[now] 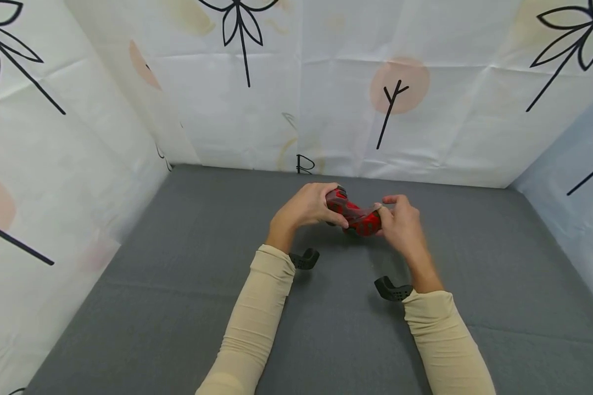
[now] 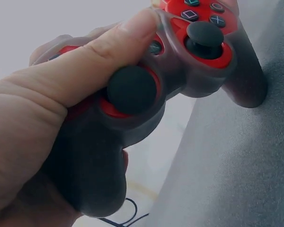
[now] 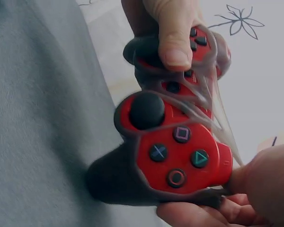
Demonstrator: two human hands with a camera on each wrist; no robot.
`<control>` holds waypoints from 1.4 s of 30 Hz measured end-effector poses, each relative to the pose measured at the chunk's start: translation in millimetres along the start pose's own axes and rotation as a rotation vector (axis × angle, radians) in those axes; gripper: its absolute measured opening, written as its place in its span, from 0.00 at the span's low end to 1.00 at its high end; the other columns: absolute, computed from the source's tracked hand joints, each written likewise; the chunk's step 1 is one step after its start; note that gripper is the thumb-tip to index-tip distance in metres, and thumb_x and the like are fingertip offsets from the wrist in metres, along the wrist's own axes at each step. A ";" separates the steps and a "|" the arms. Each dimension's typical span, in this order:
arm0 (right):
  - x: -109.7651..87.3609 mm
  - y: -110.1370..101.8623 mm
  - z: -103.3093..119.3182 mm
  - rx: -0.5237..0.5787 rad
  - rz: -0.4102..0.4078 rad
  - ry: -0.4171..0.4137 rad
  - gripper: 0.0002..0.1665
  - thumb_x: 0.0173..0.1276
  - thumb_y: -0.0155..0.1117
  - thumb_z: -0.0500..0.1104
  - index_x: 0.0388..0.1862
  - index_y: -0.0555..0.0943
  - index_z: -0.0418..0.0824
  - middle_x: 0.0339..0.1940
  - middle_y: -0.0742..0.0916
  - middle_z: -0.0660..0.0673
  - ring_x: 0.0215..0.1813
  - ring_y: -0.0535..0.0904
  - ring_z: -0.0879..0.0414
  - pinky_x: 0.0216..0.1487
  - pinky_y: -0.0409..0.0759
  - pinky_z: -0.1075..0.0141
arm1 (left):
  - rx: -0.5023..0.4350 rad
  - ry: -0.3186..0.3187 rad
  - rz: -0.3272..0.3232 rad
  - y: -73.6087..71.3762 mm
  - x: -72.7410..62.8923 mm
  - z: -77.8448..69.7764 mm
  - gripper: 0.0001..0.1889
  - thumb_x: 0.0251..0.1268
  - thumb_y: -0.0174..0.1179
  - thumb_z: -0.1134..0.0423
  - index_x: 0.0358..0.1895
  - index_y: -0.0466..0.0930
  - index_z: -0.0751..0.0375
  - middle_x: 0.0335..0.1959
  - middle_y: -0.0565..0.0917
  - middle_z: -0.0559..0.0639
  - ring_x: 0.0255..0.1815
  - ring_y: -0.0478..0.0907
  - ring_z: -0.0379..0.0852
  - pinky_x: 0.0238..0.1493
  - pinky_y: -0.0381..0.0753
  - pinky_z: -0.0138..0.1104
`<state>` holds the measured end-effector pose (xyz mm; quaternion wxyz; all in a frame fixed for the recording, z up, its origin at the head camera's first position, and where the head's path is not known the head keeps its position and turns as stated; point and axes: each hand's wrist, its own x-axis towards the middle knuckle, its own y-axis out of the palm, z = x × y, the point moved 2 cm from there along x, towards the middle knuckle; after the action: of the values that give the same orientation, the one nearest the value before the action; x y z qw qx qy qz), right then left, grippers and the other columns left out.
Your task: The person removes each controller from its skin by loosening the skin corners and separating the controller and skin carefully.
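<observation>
A red game controller (image 1: 368, 224) is held up over the grey surface between both hands. A smoky translucent silicone cover (image 3: 222, 124) lies over part of it; in the right wrist view its edge is stretched away from the red face with the shape buttons. My left hand (image 1: 307, 206) grips the controller's left side, its thumb (image 2: 113, 52) lying across the front above a black thumbstick (image 2: 132, 91). At the other end my right hand (image 1: 403, 226) pinches the cover's stretched edge, with its lower fingers (image 3: 191, 213) beneath the controller. The undersides are hidden.
A grey cloth surface (image 1: 202, 318) spreads below the hands. White fabric walls (image 1: 336, 120) with printed plants and circles enclose it at the back and sides. Black curved pieces (image 1: 304, 259) jut inward from both wrists, near the beige sleeves.
</observation>
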<state>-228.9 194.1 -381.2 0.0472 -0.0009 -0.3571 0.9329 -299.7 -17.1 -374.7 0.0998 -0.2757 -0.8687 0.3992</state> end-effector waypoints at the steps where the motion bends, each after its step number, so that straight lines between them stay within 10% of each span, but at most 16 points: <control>1: 0.1 1.8 0.2 0.001 -0.018 0.001 0.27 0.83 0.48 0.51 0.67 0.69 0.31 0.51 0.87 0.28 0.36 0.90 0.40 0.32 0.85 0.62 | -0.014 -0.015 -0.001 -0.2 0.1 2.0 0.33 0.52 0.78 0.44 0.61 0.76 0.48 0.45 0.83 0.44 0.44 0.79 0.42 0.44 0.80 0.34; 18: 3.9 14.4 -3.6 0.053 -0.163 0.032 0.21 0.82 0.50 0.50 0.55 0.77 0.33 0.48 0.89 0.31 0.40 0.91 0.40 0.30 0.77 0.71 | -0.165 -0.107 -0.003 -0.9 -3.1 8.6 0.31 0.58 0.73 0.43 0.60 0.74 0.51 0.48 0.85 0.46 0.43 0.79 0.46 0.41 0.79 0.37; 31: 9.4 17.1 -10.8 0.075 -0.210 0.059 0.19 0.81 0.52 0.50 0.53 0.78 0.34 0.45 0.91 0.33 0.32 0.89 0.44 0.25 0.77 0.68 | -0.163 -0.108 0.007 -1.7 1.4 12.3 0.49 0.55 0.75 0.42 0.79 0.61 0.50 0.55 0.84 0.45 0.51 0.80 0.43 0.52 0.80 0.39; 42: 7.3 20.8 -10.0 0.006 -0.202 -0.034 0.14 0.80 0.49 0.43 0.50 0.78 0.36 0.41 0.90 0.34 0.35 0.87 0.45 0.29 0.77 0.65 | -0.241 -0.118 -0.029 0.5 1.7 19.5 0.35 0.56 0.74 0.41 0.65 0.73 0.48 0.48 0.85 0.45 0.44 0.79 0.46 0.41 0.79 0.37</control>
<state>-237.6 186.0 -402.3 0.1351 0.0513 -0.3532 0.9243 -308.6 -28.4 -388.0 0.0205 -0.2490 -0.9186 0.3060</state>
